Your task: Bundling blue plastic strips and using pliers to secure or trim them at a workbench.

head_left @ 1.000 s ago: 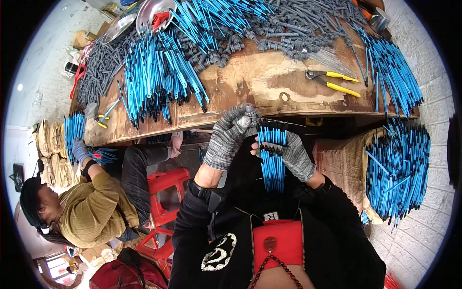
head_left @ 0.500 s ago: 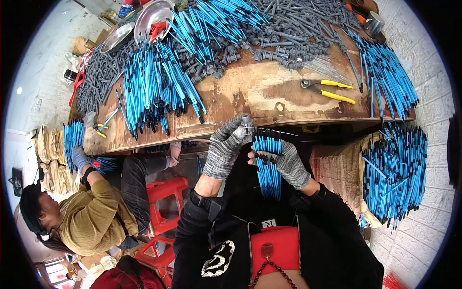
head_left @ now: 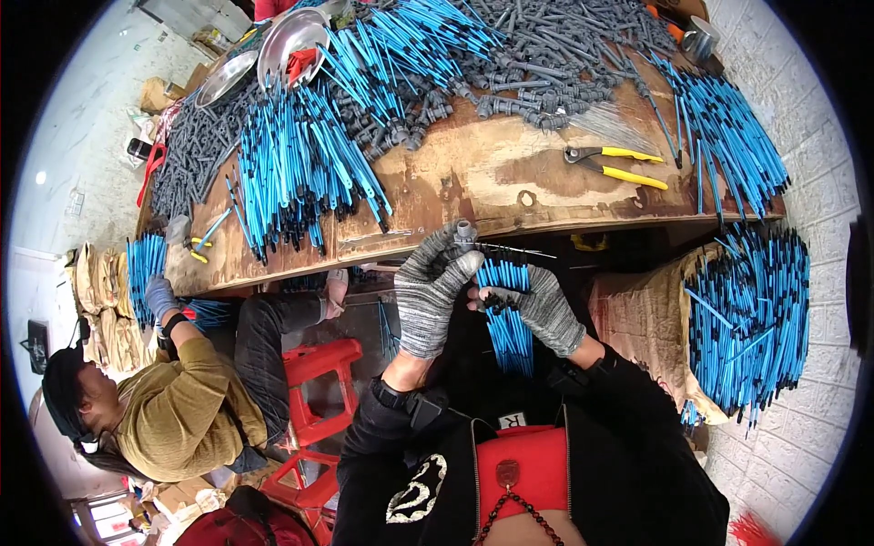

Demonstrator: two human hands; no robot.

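Grey knit gloves covered both of the person's hands, which met just below the near edge of a worn wooden table [head_left: 473, 187]. The left hand [head_left: 430, 296] was closed around a small grey plastic fitting [head_left: 464, 230], pinching it upright at the fingertips. The right hand [head_left: 539, 305], just beside it and touching it at the thumb, was clamped on a bundle of blue tubes [head_left: 508, 314] with black ends; the bundle hung down below that hand toward the lap. A thin wire [head_left: 510, 248] ran out sideways from the fitting, above the right hand.

The step in hand looked like assembly: joining one blue tube to the grey fitting. The next move would seem to call for drawing a single tube out of the bundle and lining its end with the fitting's opening, a fine two-handed alignment made harder by the gloves.

Beyond the hands, up on the table, lay heaps of loose blue tubes [head_left: 300, 164], a mound of grey fittings [head_left: 546, 64] and yellow-handled pliers [head_left: 619, 164]. Well to the left of the left hand, a co-worker in a mustard top [head_left: 182, 419] sat low beside a red stool [head_left: 314, 400].
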